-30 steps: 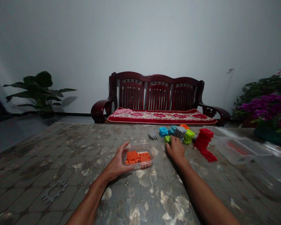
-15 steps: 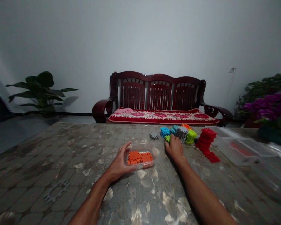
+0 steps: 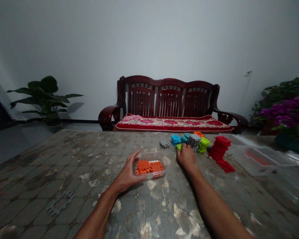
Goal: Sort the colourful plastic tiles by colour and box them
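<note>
My left hand (image 3: 128, 171) wraps round the left end of a clear plastic box (image 3: 165, 165) on the table. In the box lie orange toothed interlocking tiles (image 3: 143, 167). Farther back, my right hand (image 3: 186, 156) has its fingers curled at a lime-green toothed tile (image 3: 179, 146), and its fingertips are partly hidden. Close around it stand stacks of similar tiles: a blue stack (image 3: 175, 139), a teal stack (image 3: 185, 137), a grey stack (image 3: 194, 142) and a lime-green stack (image 3: 203, 144). An orange stack (image 3: 198, 134) shows behind them. Left of these lies a grey tile (image 3: 164, 143).
Red tiles (image 3: 219, 148) are piled to the right, beside clear plastic containers (image 3: 254, 162). A grey frame-shaped piece (image 3: 60, 203) lies at the left of the patterned tablecloth (image 3: 89, 199). Beyond the table is a wooden bench (image 3: 168, 96); purple flowers (image 3: 286, 113) stand at the far right.
Almost nothing differs. The whole view has shifted very slightly; my left hand stays on the box and my right hand stays at the lime-green tile.
</note>
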The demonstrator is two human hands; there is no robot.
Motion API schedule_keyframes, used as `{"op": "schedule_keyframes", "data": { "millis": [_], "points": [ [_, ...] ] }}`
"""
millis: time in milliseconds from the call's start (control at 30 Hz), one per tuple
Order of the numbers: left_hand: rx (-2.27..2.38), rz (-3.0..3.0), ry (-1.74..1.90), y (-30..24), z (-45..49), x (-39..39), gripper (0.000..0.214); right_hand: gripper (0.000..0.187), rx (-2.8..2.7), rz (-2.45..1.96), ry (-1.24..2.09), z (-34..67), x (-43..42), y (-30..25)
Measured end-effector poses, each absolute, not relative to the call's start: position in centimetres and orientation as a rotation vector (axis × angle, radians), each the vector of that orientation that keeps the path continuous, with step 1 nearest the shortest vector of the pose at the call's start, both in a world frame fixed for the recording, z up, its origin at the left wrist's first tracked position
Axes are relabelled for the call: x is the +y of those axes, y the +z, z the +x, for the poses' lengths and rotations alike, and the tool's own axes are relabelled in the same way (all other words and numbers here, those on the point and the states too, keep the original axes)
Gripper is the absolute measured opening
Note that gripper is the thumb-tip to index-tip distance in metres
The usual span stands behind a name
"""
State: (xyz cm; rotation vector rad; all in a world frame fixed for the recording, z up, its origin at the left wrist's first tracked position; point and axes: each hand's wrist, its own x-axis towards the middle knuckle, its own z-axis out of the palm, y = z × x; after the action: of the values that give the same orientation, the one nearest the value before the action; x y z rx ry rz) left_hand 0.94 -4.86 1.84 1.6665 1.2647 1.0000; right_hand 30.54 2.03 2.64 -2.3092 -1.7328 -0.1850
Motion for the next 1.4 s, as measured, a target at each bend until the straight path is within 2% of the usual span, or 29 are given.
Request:
{"op": "schedule_keyframes", "data": {
  "millis": [300, 467, 867, 967, 1100, 1233, 1400],
  "points": [
    [1.267, 1.700, 1.008, 1.6, 0.9, -4.7, 0.107, 0.041, -1.740, -2.334, -0.170, 30.7, 2.5, 2.4],
    [1.256, 1.700, 1.031, 1.8, 1.0, -4.8, 0.106, 0.035, -1.796, -2.290, -0.187, 30.5, 2.3, 2.2],
    [1.245, 1.717, 1.012, 1.8, 1.0, -4.7, 0.104, 0.043, -1.977, -1.941, 0.041, 27.3, 1.8, 1.4],
    [1.263, 1.724, 1.015, 1.7, 1.0, -4.7, 0.103, 0.048, -1.851, -1.860, 0.057, 28.1, 1.5, 1.1],
    [1.261, 1.728, 1.016, 1.6, 1.0, -4.6, 0.104, 0.037, -1.476, -1.905, 0.014, 31.0, 0.9, 1.2],
    [1.260, 1.734, 1.011, 1.7, 1.0, -4.5, 0.104, 0.043, -1.108, -2.119, -0.032, 34.3, 0.4, 1.7],
    [1.278, 1.740, 1.003, 1.9, 1.1, -4.7, 0.102, 0.049, -1.053, -2.220, 0.023, 35.9, 0.5, 1.9]
  ]
}}
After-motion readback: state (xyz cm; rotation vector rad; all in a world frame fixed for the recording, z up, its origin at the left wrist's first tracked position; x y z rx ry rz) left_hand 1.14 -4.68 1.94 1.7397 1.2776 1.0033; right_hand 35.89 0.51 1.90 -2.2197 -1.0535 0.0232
